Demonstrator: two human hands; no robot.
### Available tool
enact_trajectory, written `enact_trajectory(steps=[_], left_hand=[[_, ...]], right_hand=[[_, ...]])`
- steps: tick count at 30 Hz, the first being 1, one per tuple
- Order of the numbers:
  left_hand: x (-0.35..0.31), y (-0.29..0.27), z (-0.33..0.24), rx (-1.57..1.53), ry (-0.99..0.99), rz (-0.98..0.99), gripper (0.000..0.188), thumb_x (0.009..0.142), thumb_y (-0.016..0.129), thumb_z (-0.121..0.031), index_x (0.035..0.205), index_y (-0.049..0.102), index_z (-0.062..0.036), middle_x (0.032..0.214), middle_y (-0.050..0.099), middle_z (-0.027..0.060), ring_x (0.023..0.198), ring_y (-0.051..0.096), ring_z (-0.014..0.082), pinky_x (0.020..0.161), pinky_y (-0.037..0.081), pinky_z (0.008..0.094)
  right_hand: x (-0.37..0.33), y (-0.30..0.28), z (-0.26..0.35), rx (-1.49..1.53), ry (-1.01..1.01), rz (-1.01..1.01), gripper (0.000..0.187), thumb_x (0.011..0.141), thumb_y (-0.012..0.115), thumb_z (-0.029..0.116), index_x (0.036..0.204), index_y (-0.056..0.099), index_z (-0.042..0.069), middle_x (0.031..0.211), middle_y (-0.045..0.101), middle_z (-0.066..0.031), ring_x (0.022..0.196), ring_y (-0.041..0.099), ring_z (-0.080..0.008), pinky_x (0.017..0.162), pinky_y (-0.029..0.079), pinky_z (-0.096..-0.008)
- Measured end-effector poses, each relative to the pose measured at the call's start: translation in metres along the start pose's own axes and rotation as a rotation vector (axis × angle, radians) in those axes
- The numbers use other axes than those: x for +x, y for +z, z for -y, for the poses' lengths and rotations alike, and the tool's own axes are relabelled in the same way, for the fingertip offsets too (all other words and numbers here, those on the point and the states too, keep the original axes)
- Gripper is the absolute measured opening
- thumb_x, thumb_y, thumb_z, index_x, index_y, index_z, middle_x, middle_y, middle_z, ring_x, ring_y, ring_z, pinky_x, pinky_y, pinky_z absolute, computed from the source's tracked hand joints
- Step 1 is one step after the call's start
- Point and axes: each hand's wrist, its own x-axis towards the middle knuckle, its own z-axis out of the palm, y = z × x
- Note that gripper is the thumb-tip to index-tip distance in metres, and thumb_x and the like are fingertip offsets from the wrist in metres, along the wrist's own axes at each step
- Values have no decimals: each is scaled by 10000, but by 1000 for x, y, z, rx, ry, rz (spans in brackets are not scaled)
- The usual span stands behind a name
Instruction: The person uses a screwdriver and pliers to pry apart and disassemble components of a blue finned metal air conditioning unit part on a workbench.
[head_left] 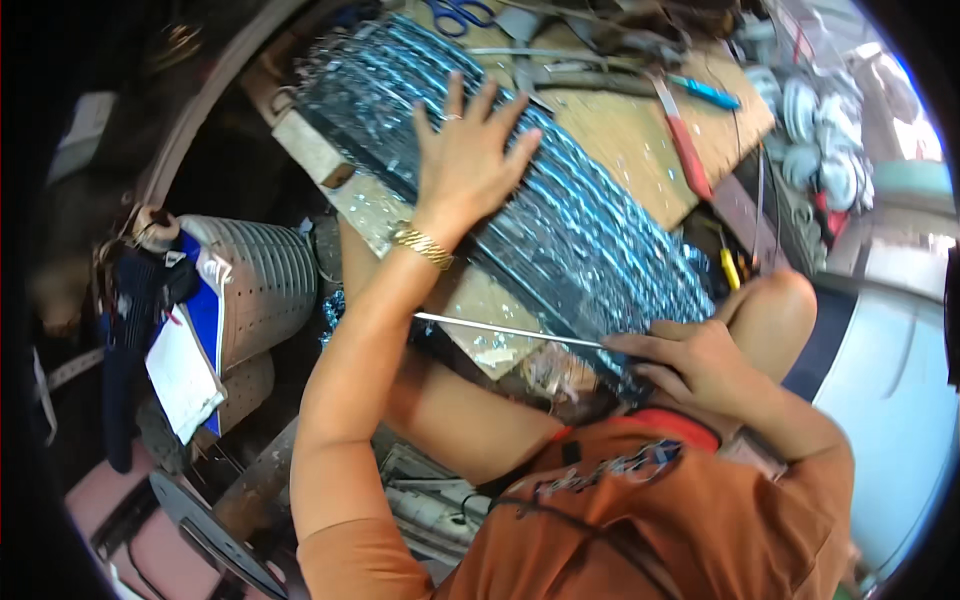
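Observation:
A long panel (pixel 610 240) with shiny blue ridged metal strips and a dark edge lies slantwise before me, from upper left to lower right. My left hand (pixel 468 165) rests on its upper part, fingers spread and palm down. At the panel's lower right end, my right hand (pixel 695 360) is closed around the dark end of a long thin metal rod (pixel 500 328). The rod reaches leftward across the panel's near edge, its tip close to my left forearm. The palm side of my right hand is hidden.
Beyond the panel, a wooden board (pixel 640 150) bears shiny flakes, a red-handled knife (pixel 682 150) and a blue-handled tool (pixel 708 93). Blue scissors (pixel 458 14) lie at the top. A yellow-handled tool (pixel 729 268) is near my right knee. A pale perforated basket (pixel 275 285) stands left.

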Motion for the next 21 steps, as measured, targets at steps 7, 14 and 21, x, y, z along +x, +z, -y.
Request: enact_trajectory(steps=[7,14,21], left_hand=[[3,-39,47,-740,44,-30,419,1059,568,-221,1453,618,-87,1436,634,143,1386,546,280,1179,367,441],[15,-68,52,-1586,-577,-648,237,1080,553,-174,1247,688,-71,1141,708,39,976,668,134,824,525,263],[7,-27,36,-505,-104,-485,262,994,643,-172,1209,713,-39,1196,684,139,1167,604,281,1050,456,384]], right_hand=[[-150,14,-91,289,311,-474,551,994,661,397,1381,630,7,958,742,-126,807,715,-212,739,584,-361],[-154,75,-72,840,317,-812,675,987,685,329,1539,413,54,865,608,-33,618,549,-87,518,437,-222],[-133,85,-29,455,230,-532,587,965,603,13,1536,470,12,1380,635,-160,1160,659,-258,1023,495,-383]])
